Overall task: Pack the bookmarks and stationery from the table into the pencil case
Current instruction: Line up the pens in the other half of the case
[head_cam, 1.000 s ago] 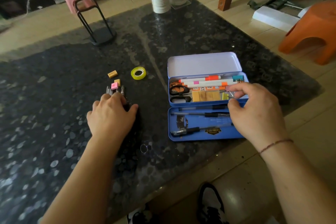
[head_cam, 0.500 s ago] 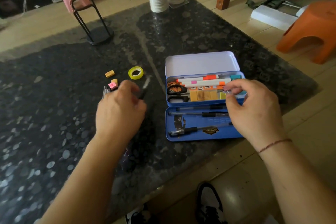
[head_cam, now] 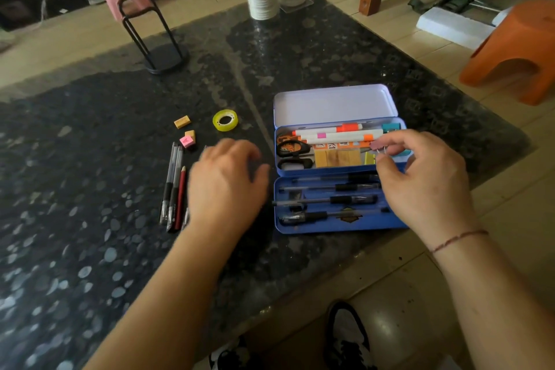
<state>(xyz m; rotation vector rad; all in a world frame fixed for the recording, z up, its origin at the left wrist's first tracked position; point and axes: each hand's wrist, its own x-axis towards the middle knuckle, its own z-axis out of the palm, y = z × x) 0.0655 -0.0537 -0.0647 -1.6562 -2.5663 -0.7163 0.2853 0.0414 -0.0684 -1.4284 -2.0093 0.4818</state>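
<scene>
Most items sit in the open pencil case (head_cam: 339, 177); pens (head_cam: 172, 186), erasers (head_cam: 186, 135), tape (head_cam: 225, 120) remain left of it; right hand (head_cam: 420, 183) pinches a binder clip (head_cam: 379, 146) over it, left hand (head_cam: 225, 183) loosely curled, apparently empty.

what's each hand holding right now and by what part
Right hand pinches a pink binder clip by its wire handles, over the pencil case. Left hand holds nothing visible.

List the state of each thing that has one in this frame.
pencil case: open, lid back
left hand: fingers loosely curled, holds nothing visible
right hand: pinches a pink clip over the case
tape roll: lying flat on the table
loose pens: unpacked
</scene>
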